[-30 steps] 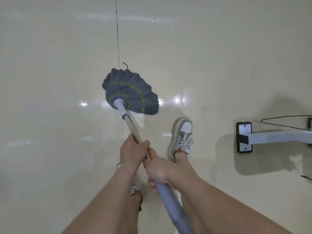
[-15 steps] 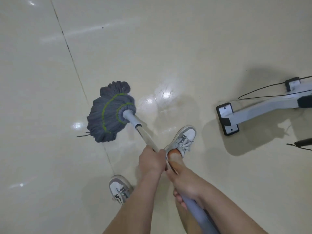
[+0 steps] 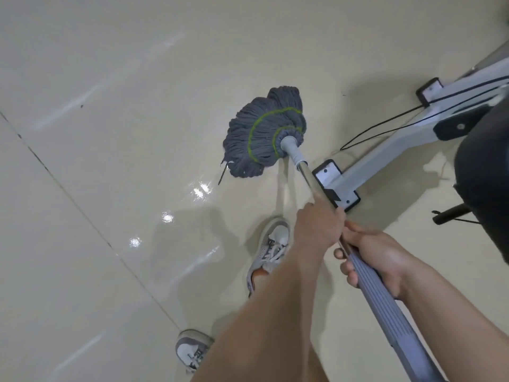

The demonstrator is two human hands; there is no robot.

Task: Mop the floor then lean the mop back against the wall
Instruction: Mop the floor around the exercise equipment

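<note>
Both hands on the mop, head down on the tiles

From the sneaker (image 3: 271, 249) at six o'clock: the mop head (image 3: 261, 133) presses the floor (image 3: 110, 133) at twelve; left hand (image 3: 319, 226), then right hand (image 3: 377, 257) at four, both wrapped around the mop handle (image 3: 385, 301); white machine base (image 3: 336, 183) just beside, two o'clock.

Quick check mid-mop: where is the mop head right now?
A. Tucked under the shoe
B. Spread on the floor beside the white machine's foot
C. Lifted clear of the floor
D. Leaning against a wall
B: the mop head lies spread on the tiles, left of the machine foot, both hands on the handle.
</note>
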